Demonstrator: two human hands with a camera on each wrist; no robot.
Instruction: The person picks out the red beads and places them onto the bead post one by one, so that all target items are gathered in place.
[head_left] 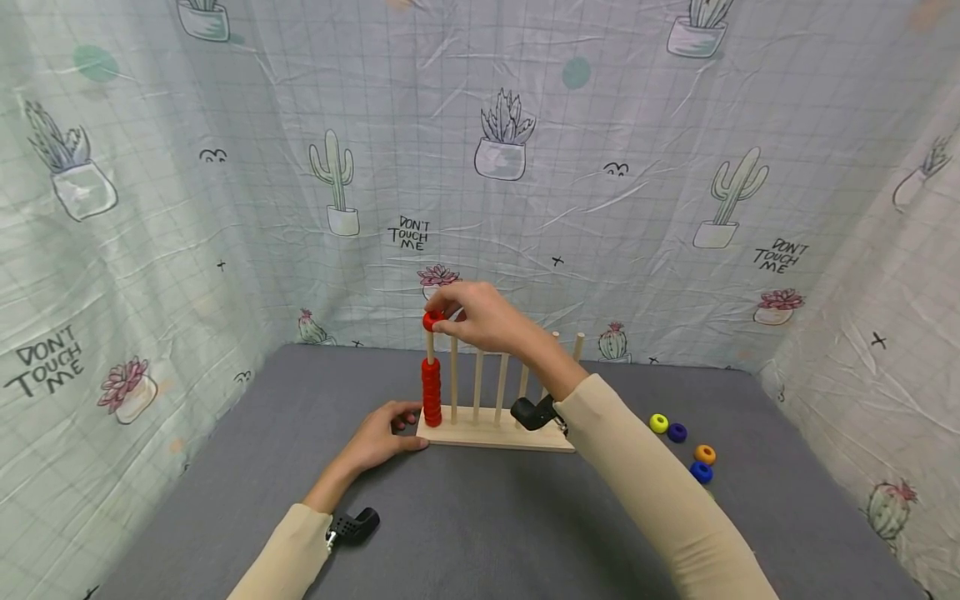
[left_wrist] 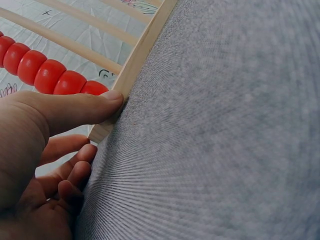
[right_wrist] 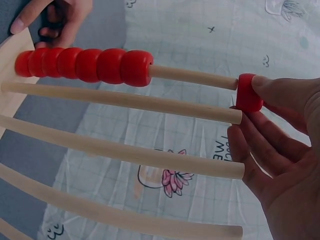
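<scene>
My right hand (head_left: pixel 480 318) pinches a red bead (right_wrist: pixel 249 93) between thumb and fingers at the top of the leftmost peg (right_wrist: pixel 195 76) of a wooden bead rack. In the right wrist view, that bead meets the peg's tip. Lower on the same peg, a stack of several red beads (head_left: pixel 431 393) reaches down to the wooden base (head_left: pixel 495 435). My left hand (head_left: pixel 381 437) holds the base's left end, with the thumb (left_wrist: pixel 107 100) against its front edge and the other fingers curled around the corner. Bare pegs (right_wrist: pixel 125 104) stand alongside.
On the grey table (head_left: pixel 480 517), loose beads lie right of the rack: a yellow bead (head_left: pixel 658 423), a purple bead (head_left: pixel 677 432), an orange bead (head_left: pixel 705 454) and a blue bead (head_left: pixel 701 472). A cactus-print cloth (head_left: pixel 555 200) hangs behind the rack and at both sides.
</scene>
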